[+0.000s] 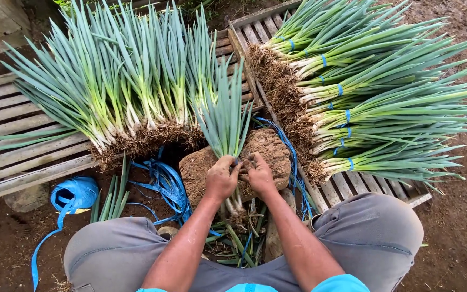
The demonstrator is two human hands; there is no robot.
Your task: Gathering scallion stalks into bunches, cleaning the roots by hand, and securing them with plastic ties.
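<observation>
Muddy ground lies underfoot, with weathered wooden slat pallets (22, 157) either side. Both the left hand (221, 178) and right hand (259, 173) have their fingers clenched around a bunch of long green spring onions (224, 116), upright over a brown stone block (268, 151). Blue plastic strapping (166, 184) lies just left of the fingers, tied bundles (385, 97) well right

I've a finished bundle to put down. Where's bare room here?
Bare slats on the left pallet, beside the loose onion pile, and soil right of the tied bundles. Crowded: between the knees, where both hands grip a bunch amid blue twine.
</observation>
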